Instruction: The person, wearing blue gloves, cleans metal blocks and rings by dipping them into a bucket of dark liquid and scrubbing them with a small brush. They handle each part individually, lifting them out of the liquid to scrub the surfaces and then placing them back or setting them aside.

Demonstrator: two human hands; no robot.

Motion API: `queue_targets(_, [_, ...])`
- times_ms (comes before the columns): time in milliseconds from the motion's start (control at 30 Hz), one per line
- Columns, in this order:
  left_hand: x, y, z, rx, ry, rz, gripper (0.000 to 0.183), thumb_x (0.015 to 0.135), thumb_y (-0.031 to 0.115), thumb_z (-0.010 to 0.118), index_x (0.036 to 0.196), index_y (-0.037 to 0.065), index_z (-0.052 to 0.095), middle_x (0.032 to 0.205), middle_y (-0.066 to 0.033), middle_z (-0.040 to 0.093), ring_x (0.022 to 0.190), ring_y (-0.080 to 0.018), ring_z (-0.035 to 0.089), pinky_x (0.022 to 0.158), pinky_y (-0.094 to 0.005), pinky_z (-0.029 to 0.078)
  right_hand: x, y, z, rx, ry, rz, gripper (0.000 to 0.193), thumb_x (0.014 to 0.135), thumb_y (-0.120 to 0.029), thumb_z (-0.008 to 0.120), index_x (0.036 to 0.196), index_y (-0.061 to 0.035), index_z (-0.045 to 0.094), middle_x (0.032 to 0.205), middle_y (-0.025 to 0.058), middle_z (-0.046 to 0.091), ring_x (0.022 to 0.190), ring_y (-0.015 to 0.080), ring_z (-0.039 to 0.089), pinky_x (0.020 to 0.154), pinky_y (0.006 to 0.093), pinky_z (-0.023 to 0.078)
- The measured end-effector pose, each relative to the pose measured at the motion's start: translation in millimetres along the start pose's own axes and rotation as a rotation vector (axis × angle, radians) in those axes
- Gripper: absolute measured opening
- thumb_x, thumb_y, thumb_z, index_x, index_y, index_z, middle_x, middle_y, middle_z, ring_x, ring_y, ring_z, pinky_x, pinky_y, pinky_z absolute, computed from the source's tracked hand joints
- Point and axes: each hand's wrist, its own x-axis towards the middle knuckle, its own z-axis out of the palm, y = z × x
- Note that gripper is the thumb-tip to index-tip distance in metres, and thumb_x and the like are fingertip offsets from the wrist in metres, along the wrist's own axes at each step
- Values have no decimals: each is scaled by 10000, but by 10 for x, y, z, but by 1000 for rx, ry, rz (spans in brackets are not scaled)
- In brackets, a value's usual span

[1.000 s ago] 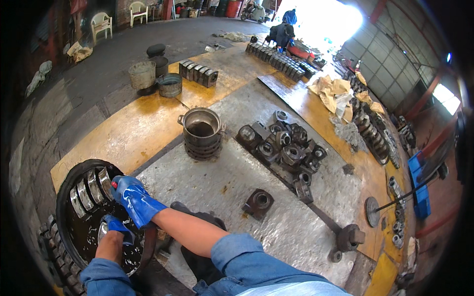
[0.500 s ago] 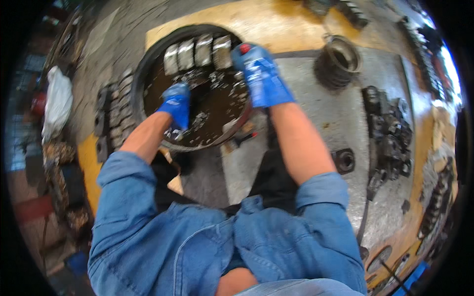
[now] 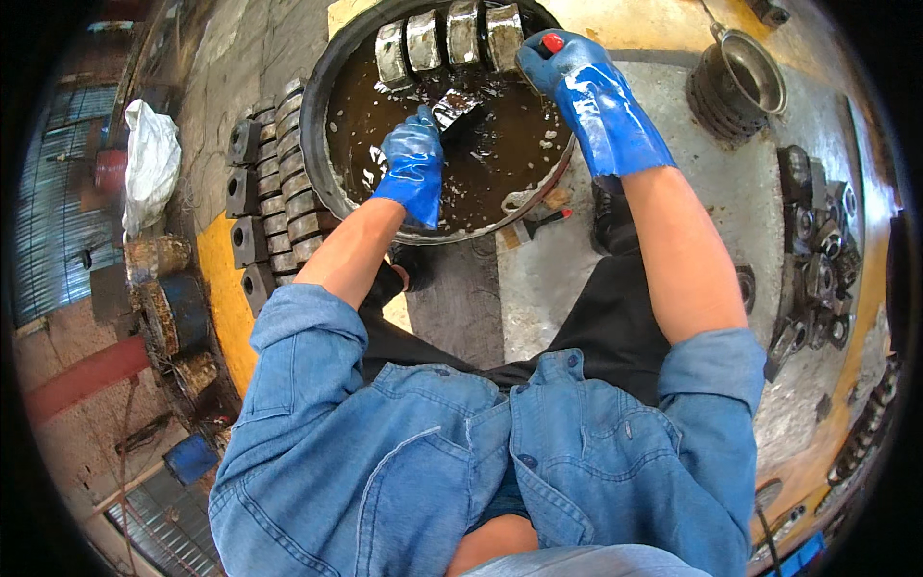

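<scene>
A round black tub (image 3: 317, 125) of brown, wet-looking liquid is in front of me. Several shiny curved metal pieces (image 3: 423, 40) stand in a row along its far side. In a blue glove, my left hand (image 3: 413, 159) is closed on a wet metal piece (image 3: 456, 108) at the liquid's surface; its full shape is partly hidden. My right hand (image 3: 582, 82), also gloved, is closed around a red-ended handle (image 3: 552, 42) by the tub's far right rim, beside the last metal piece. The working end of that tool cannot be made out.
A flat brush (image 3: 540, 225) with a black-and-red handle lies by the tub's near right edge. Stacked metal parts (image 3: 279, 183) stand left of the tub. A metal pot (image 3: 735, 82) is at the right, with oily parts (image 3: 817, 250) nearer me. A white bag (image 3: 150, 163) lies far left.
The whole view has shifted, so the tub now sits higher and further right. A shiny metal piece now shows plainly at my left hand. My right hand still grips the red-ended handle.
</scene>
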Motion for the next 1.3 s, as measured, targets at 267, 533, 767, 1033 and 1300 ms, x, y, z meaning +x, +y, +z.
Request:
queue_targets(267, [15,230,-243,-138,-178,96,1037,784,417,875,1591,5,371,1446,-217,618,1293,-359,644,1049,-476,532,-14,16,-44,-46,-62,0,337,923,-478,729,1163,-250,786,1046,104,792,963,300,754,939,422,589])
queue_targets(533, [399,624,-905,-506,-309,139,882,814,346,879,1462,-70,446,1348,-341,634,1294,-473,611,1086,-489,498,17,12,-98,-10,-6,63,396,902,-521,733,1153,-220,783,1041,134,789,967,343,751,916,453,593])
queue_targets(767, [623,821,-767,-199,-434,58,881,785,369,869,1484,-8,490,1332,-301,664,1281,-448,631,1068,-483,517,-148,-218,-372,82,18,136,292,955,-385,661,1042,-142,797,965,172,782,926,357,748,849,454,594])
queue_targets(1033, [640,664,-742,-320,-481,106,1059,717,458,939,1526,-18,449,1341,-273,672,1269,-431,651,1036,-488,550,-92,-169,-370,175,21,56,276,895,-346,687,1039,-140,802,1018,210,766,985,405,743,867,492,597])
queue_targets(1300, [108,23,-667,-683,-136,205,1181,677,485,954,1582,-11,380,1438,-276,615,1324,-417,612,1125,-468,493,-299,-209,-475,432,-70,18,428,922,-443,663,997,-38,779,930,237,761,889,362,740,807,447,561])
